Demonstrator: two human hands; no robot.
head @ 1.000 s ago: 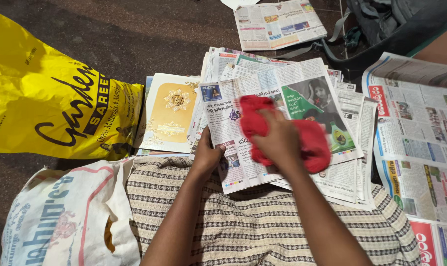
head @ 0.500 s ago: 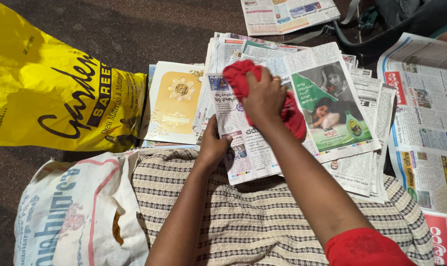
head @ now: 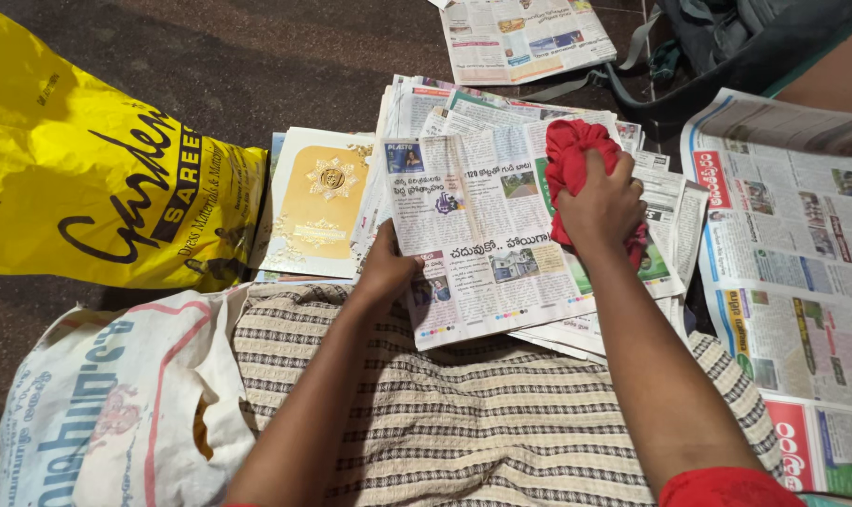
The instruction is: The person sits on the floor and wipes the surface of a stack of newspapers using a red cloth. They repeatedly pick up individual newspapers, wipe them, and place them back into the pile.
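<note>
Red cloth pressed on a newspaper sheet

The right hand [head: 603,205] is closed around a bunched red cloth [head: 573,156], pressing it on the right part of the top newspaper sheet [head: 487,235]. The left hand [head: 387,272] pins that sheet's near-left edge, fingers seemingly curled under it. A yellow plastic bag [head: 88,188] lies well to the left.

A yellow bag [head: 88,178] lies beside a gold card [head: 321,202].
</note>
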